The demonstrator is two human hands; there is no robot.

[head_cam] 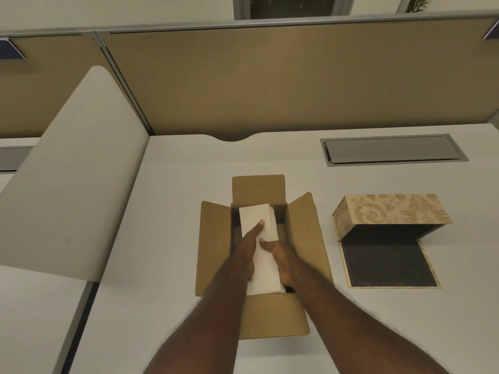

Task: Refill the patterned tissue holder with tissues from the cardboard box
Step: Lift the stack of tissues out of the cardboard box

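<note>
A brown cardboard box stands on the desk with all its flaps folded out. Inside it lies a white stack of tissues, its long side running away from me. My left hand grips the stack's left edge, thumb on top. My right hand grips its right edge, thumb resting on the top sheet. The stack looks slightly raised at its near end. To the right, the patterned tissue holder lies tipped on its side, its dark inside facing me and its dark-lined lid flat on the desk.
A white desk carries everything. A grey cable hatch sits at the back right. A tan partition wall closes the far edge, and a white divider panel rises on the left.
</note>
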